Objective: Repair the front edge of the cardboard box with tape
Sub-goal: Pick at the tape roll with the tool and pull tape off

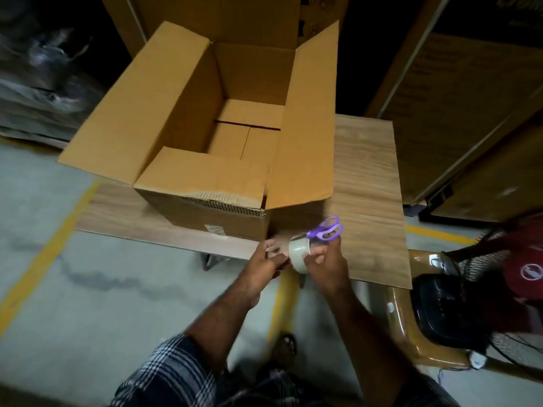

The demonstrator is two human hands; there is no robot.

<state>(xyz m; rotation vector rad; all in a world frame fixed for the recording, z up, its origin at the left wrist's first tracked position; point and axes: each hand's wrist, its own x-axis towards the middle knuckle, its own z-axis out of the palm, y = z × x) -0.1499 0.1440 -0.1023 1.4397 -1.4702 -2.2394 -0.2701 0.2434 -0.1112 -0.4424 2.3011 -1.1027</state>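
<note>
An open cardboard box (205, 148) stands on a low wood-grain table (370, 183), all its flaps up. Its front flap is torn along the fold (226, 202), with ragged corrugation showing. In front of the box's right corner, my right hand (326, 265) holds a roll of clear tape (299, 251) together with purple-handled scissors (326, 229). My left hand (264, 262) pinches at the roll's left side, seemingly at the tape's loose end; the strip itself is too faint to make out.
Tall cardboard cartons (458, 107) stand behind and to the right. A brown chair (411, 324) with a dark bag and a red cap (526, 259) sits at the right. Grey floor with yellow lines (50, 251) spreads on the left. Wrapped goods (38, 83) lie far left.
</note>
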